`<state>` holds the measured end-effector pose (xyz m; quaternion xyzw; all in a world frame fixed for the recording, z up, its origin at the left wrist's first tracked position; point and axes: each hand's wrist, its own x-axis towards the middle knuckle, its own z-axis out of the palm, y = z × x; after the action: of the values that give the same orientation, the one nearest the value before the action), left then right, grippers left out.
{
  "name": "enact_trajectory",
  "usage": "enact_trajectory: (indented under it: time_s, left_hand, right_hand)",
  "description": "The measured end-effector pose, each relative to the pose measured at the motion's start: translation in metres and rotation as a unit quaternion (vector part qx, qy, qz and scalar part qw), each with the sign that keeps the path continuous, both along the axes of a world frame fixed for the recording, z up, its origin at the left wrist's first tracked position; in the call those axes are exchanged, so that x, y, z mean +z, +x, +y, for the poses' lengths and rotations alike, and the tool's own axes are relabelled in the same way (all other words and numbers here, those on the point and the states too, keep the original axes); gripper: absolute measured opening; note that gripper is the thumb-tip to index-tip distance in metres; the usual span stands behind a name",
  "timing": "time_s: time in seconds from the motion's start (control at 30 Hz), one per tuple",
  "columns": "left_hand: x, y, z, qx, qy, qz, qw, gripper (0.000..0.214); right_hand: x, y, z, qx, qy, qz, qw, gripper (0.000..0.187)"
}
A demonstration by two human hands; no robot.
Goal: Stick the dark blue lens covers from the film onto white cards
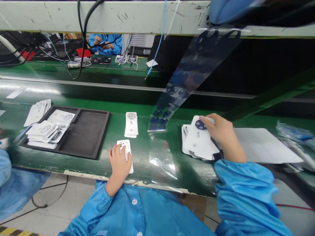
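My left hand [119, 162] rests on a white panel [131, 168] near the bench's front edge, its fingers curled over the panel and the thumb at the right side. Just beyond it lie white panels [131, 124], overlapped, the top one with a grey disc. On the right, my right hand [222, 132] pinches the upper end of a white panel [197, 139] with a dark round disc. That panel sits at the top of a stack of similar ones; whether it is lifted off them I cannot tell. A clear film strip [172, 95] with dark round stickers hangs between my hands.
A black two-part tray [85, 134] on the left has white panels [45, 132] piled in one compartment. White sheets [264, 144] lie right of the stack. Cables [85, 36] hang from the overhead beam [147, 16]. Another person [108, 44] works across the bench.
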<state>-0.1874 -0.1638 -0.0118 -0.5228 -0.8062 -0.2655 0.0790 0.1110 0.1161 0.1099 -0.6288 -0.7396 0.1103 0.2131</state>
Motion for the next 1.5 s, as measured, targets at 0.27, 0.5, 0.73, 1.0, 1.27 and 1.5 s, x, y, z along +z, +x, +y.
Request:
enact_trajectory:
  time_s: [0.27,0.5,0.73,1.0,1.27,1.5]
  left_hand:
    - [-0.003,-0.001,-0.001,-0.007,0.000,0.005,1.000,0.035]
    - [-0.001,0.001,0.002,-0.018,-0.010,-0.008,1.000,0.037]
    - [-0.001,0.000,-0.001,-0.022,-0.025,-0.055,0.998,0.031]
    - [0.003,-0.001,0.002,-0.020,-0.022,-0.100,0.995,0.025]
    - [0.006,0.000,0.003,-0.023,-0.022,-0.096,0.995,0.026]
    - [0.005,0.000,0.004,-0.026,-0.020,-0.095,0.995,0.025]
  right_hand:
    - [-0.063,0.039,0.034,0.065,0.189,-0.202,0.959,0.028]
    - [-0.088,-0.039,0.004,0.197,0.125,-0.166,0.958,0.040]
    - [-0.117,-0.117,-0.014,0.341,0.114,-0.135,0.923,0.056]
    - [-0.133,-0.127,-0.014,0.313,0.058,-0.134,0.938,0.060]
    - [-0.138,-0.140,-0.018,0.290,0.114,-0.136,0.941,0.047]
    - [-0.147,-0.137,-0.013,0.356,0.112,-0.024,0.927,0.047]
